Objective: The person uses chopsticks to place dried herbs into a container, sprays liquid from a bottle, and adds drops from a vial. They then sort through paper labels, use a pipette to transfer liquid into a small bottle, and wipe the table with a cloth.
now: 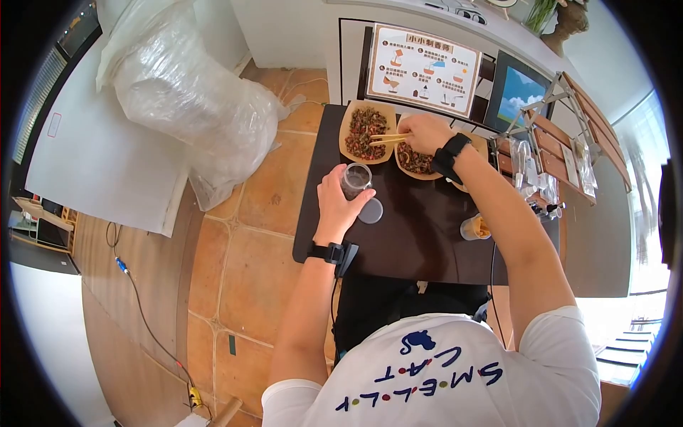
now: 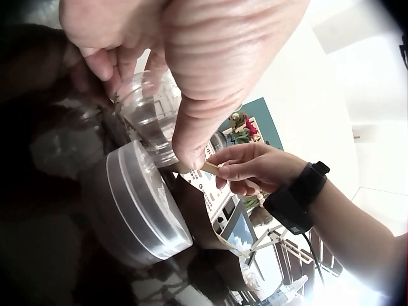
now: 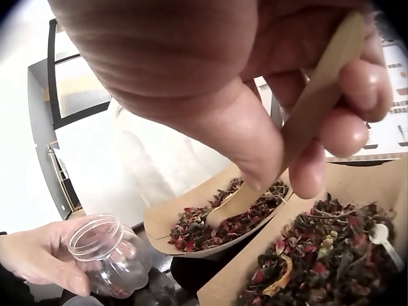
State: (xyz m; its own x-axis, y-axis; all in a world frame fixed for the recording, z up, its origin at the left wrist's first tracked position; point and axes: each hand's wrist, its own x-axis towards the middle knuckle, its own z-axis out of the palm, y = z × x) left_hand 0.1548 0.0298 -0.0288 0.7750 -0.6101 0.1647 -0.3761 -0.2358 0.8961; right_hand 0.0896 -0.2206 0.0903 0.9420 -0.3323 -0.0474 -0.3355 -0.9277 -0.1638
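My left hand (image 1: 334, 203) grips a clear round jar (image 3: 115, 271) with its mouth uncovered; a few dark reddish bits show near its bottom. Beside the jar on the dark table lies its round translucent lid (image 1: 370, 211). Wooden tongs (image 3: 312, 108) are pinched between the thumb and fingers of my right hand (image 1: 425, 133). Their tips reach into the dried petals and herbs (image 3: 191, 233) of the left paper tray (image 3: 159, 220). Below my right hand stands a second paper tray (image 3: 223, 287) of similar dried flowers, with a small white spoon (image 3: 384, 242) in it.
At the table's right, a clear cup (image 1: 475, 228) holds yellowish pieces. Behind the trays stands an instruction board (image 1: 423, 71). A wooden folding rack (image 1: 551, 142) with small bags is at the right, and a plastic-wrapped object (image 1: 199, 107) stands left of the dark table (image 1: 427, 249).
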